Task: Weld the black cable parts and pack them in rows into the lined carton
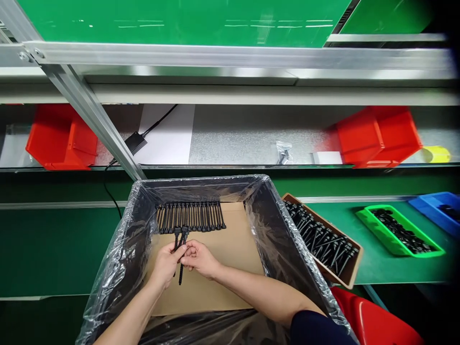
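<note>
My left hand (166, 264) is closed around a few black ribbed rods with wider heads (184, 232), their heads pointing away from me and their tails hanging below my fingers. From the right, my right hand (200, 258) meets it, thumb and fingers pinched on the same rods. Just beyond the hands lies a neat row of similar black rods (194, 216), side by side on a brown cardboard sheet (215, 287). The sheet covers the floor of a dark bin lined with clear plastic film (140, 215).
Right of the bin, a cardboard box (354, 275) holds many loose black rods. Farther right are a green tray (398, 239) of small black parts and a blue tray (431, 203). Red bins (377, 136) stand on the shelf behind. A metal post (97, 115) slants at left.
</note>
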### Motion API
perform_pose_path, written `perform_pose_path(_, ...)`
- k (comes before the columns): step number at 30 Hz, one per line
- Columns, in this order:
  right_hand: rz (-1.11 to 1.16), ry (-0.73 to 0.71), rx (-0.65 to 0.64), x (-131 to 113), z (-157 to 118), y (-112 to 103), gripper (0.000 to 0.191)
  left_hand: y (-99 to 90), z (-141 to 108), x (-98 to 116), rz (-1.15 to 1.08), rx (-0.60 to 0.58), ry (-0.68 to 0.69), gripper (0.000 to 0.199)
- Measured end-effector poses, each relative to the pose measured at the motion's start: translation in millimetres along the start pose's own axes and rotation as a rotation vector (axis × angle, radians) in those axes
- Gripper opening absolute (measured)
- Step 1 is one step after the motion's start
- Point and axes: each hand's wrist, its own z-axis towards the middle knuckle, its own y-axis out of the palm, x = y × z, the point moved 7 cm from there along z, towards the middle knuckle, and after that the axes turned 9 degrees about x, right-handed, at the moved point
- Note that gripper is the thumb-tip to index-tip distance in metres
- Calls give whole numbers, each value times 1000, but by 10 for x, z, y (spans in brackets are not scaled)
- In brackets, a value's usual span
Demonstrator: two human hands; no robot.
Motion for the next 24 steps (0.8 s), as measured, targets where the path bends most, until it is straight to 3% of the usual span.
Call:
perform_pose_path(4, 11, -2, 44, -6, 20, -52, 50, -14, 16, -31, -55, 20, -38, 45)
perform_pose_path(6, -1, 4, 98, -24, 87, -230, 45, -57, 39, -49, -49, 69, -54, 52)
perform_pose_path(8, -52, 3, 231, -60, 185, -571, 38, -88, 56, -59, -28, 100, -65, 54)
perform_pose_path(11, -244, -3, 495, -152, 331, -1297, 21, -70, 53, -60, -11, 74, -85, 46)
perform_pose_path(14, -632, 19, 711, -266, 440, -2023, 9, -47, 23, -48, -40, 62, -122, 40)
perform_pose_path(17, -965, 106, 816, -311, 542, -2524, 11, -35, -3, -31, -87, 62, -158, 39)
perform_pose_path(20, -1095, 138, 806, -285, 693, -2728, 6, -36, -6, -30, -73, 63, -176, 43)
perform_pose_path(24, -1166, 140, 770, -207, 892, -2740, 14, -28, 5, -39, -27, 53, -175, 53)
